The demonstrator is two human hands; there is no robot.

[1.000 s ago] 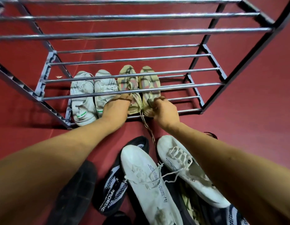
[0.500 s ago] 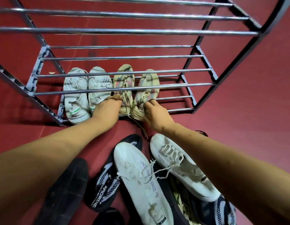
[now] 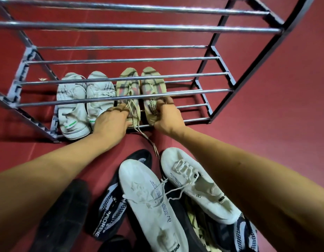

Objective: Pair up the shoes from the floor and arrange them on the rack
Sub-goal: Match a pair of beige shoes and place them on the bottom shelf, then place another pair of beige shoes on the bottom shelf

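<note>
A: Where are the hands?

B: Both reach under the rails to the bottom tier of the metal shoe rack (image 3: 219,91). The left hand (image 3: 112,122) is curled over the heel end of the left beige knit sneaker (image 3: 128,91), its fingers bent down onto the laces. The right hand (image 3: 167,119) grips the heel of the right beige knit sneaker (image 3: 152,84), thumb on the inner side by the printed text, fingers wrapped round the outer side.

A: So that pair is on the rack?

B: Yes, side by side on the bottom tier, toes pointing away from the person. One loose lace (image 3: 148,140) trails off the front rail onto the red floor (image 3: 266,124).

A: Anything else on that shelf?

B: A white pair with green marks at the heels: left white sneaker (image 3: 72,110) and right white sneaker (image 3: 100,91), just beside the beige ones, to their left. The left hand's wrist covers part of the nearer one's heel.

A: And on the floor?

B: A pile between the forearms. Two white lace-up shoes lie on top, one (image 3: 150,202) toe-up toward the rack, the other (image 3: 195,184) angled beside it. Under them sits a black-and-white patterned shoe (image 3: 110,206) with lettering along its side, a dark shoe (image 3: 66,215) at the left, and another patterned one (image 3: 246,233) at the lower right, mostly hidden.
</note>
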